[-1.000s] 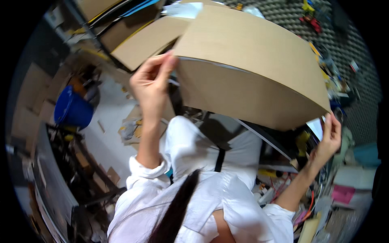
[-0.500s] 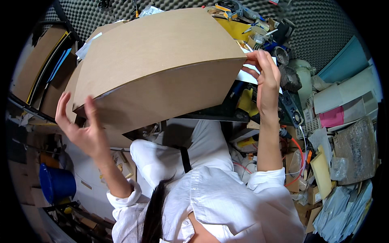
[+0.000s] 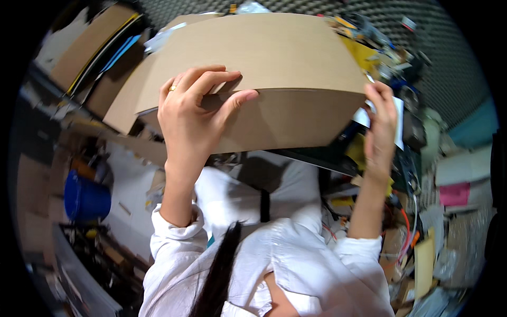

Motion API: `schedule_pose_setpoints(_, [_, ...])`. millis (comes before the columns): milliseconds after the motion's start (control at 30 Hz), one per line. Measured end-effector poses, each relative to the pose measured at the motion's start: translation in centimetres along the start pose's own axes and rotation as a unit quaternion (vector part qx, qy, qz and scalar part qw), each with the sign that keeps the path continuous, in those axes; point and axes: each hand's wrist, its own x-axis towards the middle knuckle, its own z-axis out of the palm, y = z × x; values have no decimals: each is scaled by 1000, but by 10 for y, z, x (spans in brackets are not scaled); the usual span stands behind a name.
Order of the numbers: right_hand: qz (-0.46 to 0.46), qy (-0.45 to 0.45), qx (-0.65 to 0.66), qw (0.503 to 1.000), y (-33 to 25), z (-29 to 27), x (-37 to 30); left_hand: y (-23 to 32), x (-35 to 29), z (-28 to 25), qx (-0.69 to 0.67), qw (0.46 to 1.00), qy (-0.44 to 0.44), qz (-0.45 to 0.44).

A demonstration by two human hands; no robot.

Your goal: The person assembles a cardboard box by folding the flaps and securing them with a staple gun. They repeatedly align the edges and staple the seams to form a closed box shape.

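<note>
A large brown cardboard box [image 3: 274, 58] is held up in front of me, above my white-clothed lap. My left hand [image 3: 193, 113] grips its near left edge, fingers over the top face and thumb on the front face. My right hand [image 3: 381, 121] holds the box's right end, along with a white paper slip [image 3: 397, 124] at that corner. White sleeves cover both forearms up to the wrists.
More flat cardboard sheets [image 3: 90, 53] lean at the upper left. A blue bucket [image 3: 84, 198] stands on the floor at left. At right lies a heap of papers, a pink sheet [image 3: 454, 193], cables and small parts. Dark foam wall panels [image 3: 438, 58] rise behind.
My left hand shifted from the box's lower left corner up onto its near top edge. The view swung, so the box now sits more centred and higher.
</note>
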Motion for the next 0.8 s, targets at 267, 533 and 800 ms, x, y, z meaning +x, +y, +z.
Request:
schedule_pose_setpoints(267, [7,16,-14,1000,3,-13,2,-56,-30,-48,-111,970,57,-206])
schedule_pose_setpoints(533, [-82,50,-73,993,13,-13,3,-92,-52,-50,-354,900,81,-239])
schedule_pose_setpoints(800, [-90,73,-75,990,24,-25,-8,-83,-67,-48,-354,877,142,-291])
